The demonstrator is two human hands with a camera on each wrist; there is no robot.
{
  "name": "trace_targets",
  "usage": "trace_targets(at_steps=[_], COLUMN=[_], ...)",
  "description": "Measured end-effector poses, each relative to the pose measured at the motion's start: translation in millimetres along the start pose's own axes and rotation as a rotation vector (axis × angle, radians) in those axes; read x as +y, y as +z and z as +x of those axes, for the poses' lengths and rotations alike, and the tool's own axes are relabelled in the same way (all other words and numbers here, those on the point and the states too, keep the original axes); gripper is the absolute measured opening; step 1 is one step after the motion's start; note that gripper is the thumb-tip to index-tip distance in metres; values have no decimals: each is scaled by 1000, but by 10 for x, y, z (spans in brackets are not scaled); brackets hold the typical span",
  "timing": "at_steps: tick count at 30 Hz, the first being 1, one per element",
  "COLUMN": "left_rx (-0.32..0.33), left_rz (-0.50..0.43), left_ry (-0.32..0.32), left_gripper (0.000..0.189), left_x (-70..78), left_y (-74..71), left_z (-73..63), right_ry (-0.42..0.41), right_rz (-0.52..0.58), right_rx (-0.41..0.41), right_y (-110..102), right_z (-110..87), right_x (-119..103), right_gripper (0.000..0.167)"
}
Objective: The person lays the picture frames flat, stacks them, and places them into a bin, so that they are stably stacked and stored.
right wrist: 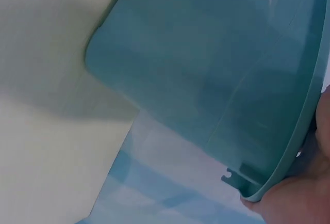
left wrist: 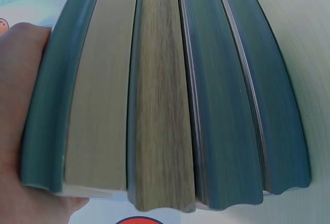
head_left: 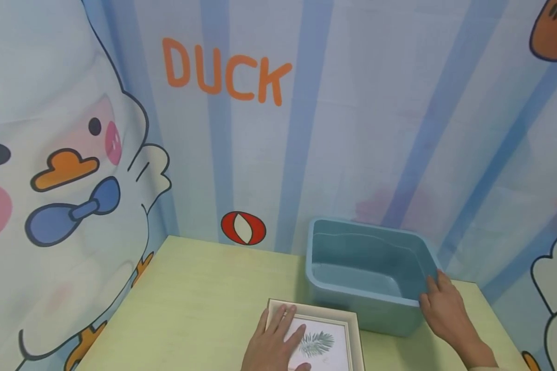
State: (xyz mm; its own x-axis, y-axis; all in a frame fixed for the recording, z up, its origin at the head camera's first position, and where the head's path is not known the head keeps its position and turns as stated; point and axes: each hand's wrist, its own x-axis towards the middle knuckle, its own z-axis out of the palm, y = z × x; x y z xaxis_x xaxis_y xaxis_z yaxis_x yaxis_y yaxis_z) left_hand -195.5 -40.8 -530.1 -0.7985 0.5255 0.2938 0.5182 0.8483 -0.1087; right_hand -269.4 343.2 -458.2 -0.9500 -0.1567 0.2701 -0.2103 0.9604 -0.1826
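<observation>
A picture frame (head_left: 354, 340) with a pale border and a green feathery leaf print lies face up at the lower middle of the head view. My left hand (head_left: 274, 340) rests on its face, fingers spread along the left border. In the left wrist view it tops a stack of several frames (left wrist: 162, 95), whose edges look greenish, beige and wood-grained. A blue plastic bin (head_left: 390, 314) stands upright behind and right of the stack. With my right hand (head_left: 447, 312) I grip its right rim near the front corner. The right wrist view shows the bin's outer wall (right wrist: 191, 69) close up.
A pale yellow table (head_left: 190, 304) lies under everything. Behind it hangs a striped cloth backdrop (head_left: 353, 113) with DUCK lettering, which continues on the left with a large cartoon duck (head_left: 74, 257). The bin stands close to the back edge.
</observation>
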Motion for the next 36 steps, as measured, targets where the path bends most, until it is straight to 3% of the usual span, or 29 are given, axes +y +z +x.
trace_targets(at_steps=[8, 14, 18, 24, 32, 36], left_rx=[-115, -70, -46, 8, -10, 30], left_rz=[-72, -66, -67, -46, -56, -33], left_ry=[-29, -25, -24, -15, -9, 6], left_gripper=[69, 69, 69, 67, 69, 68], left_x=[5, -5, -2, 1, -13, -8], left_y=[-76, -74, -55, -17, -13, 9], left_z=[26, 1, -13, -25, -10, -1], right_ry=[-9, -42, -32, 2, -7, 10], right_rz=[48, 49, 67, 90, 69, 55], right_rx=[40, 119, 113, 133, 203, 198], right_y=[101, 206, 267, 322, 368, 368], right_z=[54, 116, 160, 181, 211, 213], right_x=[-515, -884, -1060, -1223, -1396, -1444], right_gripper=[47, 44, 48, 51, 48, 48])
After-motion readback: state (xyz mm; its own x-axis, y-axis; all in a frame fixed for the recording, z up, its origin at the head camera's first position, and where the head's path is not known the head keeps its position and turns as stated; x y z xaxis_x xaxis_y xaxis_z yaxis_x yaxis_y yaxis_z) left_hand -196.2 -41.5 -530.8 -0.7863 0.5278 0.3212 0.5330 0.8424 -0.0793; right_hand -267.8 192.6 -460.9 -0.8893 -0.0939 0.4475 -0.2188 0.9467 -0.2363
